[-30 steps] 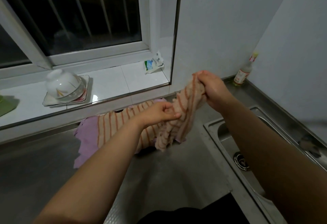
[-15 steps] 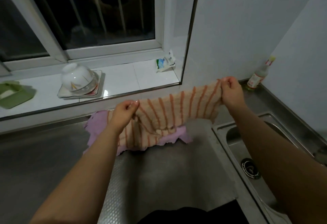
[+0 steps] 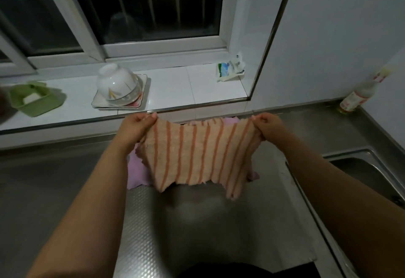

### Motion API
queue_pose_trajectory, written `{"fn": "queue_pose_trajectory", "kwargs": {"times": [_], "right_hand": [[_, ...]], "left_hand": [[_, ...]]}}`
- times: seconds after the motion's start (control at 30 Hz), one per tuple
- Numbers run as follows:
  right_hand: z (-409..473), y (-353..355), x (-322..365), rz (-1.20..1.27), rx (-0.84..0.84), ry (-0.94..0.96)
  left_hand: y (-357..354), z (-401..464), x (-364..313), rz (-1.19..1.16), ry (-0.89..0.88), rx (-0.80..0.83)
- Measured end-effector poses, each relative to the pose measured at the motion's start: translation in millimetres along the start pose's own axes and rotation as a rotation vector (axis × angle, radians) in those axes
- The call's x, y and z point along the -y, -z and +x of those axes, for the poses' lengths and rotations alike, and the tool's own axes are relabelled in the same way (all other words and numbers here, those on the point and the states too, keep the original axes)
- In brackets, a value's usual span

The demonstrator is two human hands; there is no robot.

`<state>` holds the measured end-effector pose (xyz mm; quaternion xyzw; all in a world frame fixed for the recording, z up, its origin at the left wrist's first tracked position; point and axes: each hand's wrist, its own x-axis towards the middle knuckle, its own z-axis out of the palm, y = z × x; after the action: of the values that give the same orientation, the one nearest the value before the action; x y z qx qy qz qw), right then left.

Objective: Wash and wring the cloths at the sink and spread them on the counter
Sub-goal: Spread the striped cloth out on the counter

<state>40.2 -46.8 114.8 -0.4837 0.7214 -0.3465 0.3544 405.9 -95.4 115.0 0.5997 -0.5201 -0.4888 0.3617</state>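
Observation:
An orange-striped cloth [image 3: 197,157] hangs stretched flat between my two hands above the steel counter [image 3: 208,223]. My left hand [image 3: 137,125] pinches its upper left corner and my right hand [image 3: 266,123] pinches its upper right corner. Its ragged lower edge dangles free. Behind and under it a purple cloth [image 3: 137,174] lies spread on the counter, mostly hidden. The sink [image 3: 368,170] is at the right edge.
On the white window sill stand an upturned white bowl [image 3: 117,85] on a plate, a green soap box [image 3: 32,100] and a small packet [image 3: 230,69]. A bottle [image 3: 357,96] stands in the back right corner of the counter.
The bunched striped cloth has been pulled open between my hands. Both hands spread apart and level, and the cloth now hangs flat, fully unfolded over the purple cloth.

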Motion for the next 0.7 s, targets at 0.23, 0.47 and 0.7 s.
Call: {"fn": "queue_pose_trajectory", "kwargs": {"times": [0.23, 0.47, 0.7], "right_hand": [[48.7, -52.1, 4.9, -0.165, -0.019, 0.081], [86.3, -80.4, 2.0, -0.125, -0.088, -0.028], [72.6, -111.0, -22.4, -0.438, 0.242, 0.027]], "left_hand": [[8.1, 55.3, 42.1, 0.379, 0.017, -0.226], [-8.1, 96.8, 59.9, 0.180, 0.132, -0.327], [-58.7, 57.2, 67.7, 0.532, -0.025, -0.091]]}}
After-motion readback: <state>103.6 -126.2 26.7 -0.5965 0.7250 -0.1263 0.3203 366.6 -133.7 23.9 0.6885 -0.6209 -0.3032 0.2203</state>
